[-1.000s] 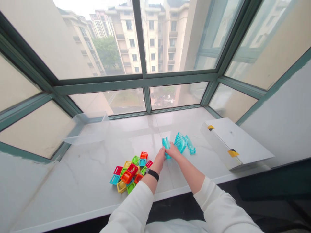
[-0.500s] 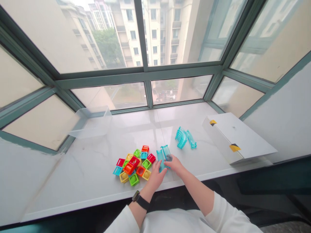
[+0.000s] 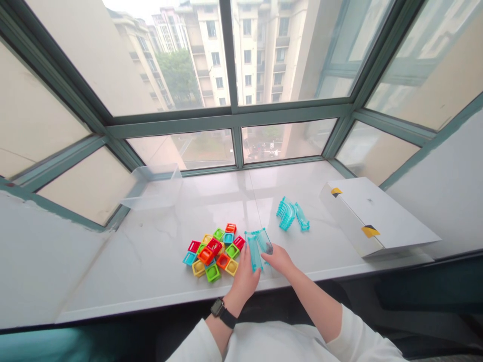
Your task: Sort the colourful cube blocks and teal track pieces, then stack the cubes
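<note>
Two clear teal track pieces point(image 3: 258, 245) sit side by side near the front edge of the white marble sill point(image 3: 151, 261). My left hand point(image 3: 245, 277) grips the left piece from below. My right hand point(image 3: 279, 258) holds the right piece at its near end. Just left of them lies a pile of small coloured square blocks point(image 3: 215, 251) in red, orange, yellow, green and blue. Further back on the right rest more teal curved track pieces point(image 3: 292, 215), apart from both hands.
A clear plastic bin point(image 3: 154, 187) stands at the back left by the window frame. A white flat box point(image 3: 373, 217) with yellow and black tape lies at the right. Window glass surrounds the sill on three sides.
Both hands have pulled back from the far teal pile toward the sill's front edge, carrying two track pieces. The view has shifted slightly right.
</note>
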Demonstrator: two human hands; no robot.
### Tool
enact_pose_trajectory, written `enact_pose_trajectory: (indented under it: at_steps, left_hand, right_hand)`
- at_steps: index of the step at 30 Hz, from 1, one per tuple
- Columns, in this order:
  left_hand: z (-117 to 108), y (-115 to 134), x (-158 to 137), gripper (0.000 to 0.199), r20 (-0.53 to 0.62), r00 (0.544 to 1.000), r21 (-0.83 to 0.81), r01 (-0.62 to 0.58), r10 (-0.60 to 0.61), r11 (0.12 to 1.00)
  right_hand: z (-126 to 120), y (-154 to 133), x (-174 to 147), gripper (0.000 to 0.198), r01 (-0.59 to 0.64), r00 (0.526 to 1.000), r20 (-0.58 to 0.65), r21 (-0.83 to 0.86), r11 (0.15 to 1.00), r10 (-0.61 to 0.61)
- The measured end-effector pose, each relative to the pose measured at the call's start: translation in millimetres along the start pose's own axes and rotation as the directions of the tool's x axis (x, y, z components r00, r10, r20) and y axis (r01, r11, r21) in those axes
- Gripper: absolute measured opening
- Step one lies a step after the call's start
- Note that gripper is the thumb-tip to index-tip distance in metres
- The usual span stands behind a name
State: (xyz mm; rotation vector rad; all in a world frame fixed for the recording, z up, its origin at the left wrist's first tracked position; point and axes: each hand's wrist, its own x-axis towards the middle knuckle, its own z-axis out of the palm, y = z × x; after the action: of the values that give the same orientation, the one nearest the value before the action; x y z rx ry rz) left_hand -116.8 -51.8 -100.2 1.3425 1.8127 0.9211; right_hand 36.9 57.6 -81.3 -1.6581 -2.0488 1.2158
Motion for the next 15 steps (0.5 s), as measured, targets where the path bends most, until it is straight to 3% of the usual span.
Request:
enact_pose_trajectory:
  at_steps: [7, 15]
  left_hand:
    - [-1.1, 4.0, -4.8, 0.100, -0.016, 1.000, -0.038, 0.021, -0.021, 0.999]
    - [2.9, -0.4, -5.5, 0.100, -0.005, 0.999, -0.129, 0.040, -0.041, 0.991]
  right_hand:
    - [-5.8, 15.3, 4.4, 0.057, -0.043, 0.997, -0.056, 0.060, 0.997, 0.046]
    - [-10.3, 21.8, 5.3, 0.054, -0.054, 0.999, -0.002, 0.060, 0.997, 0.054]
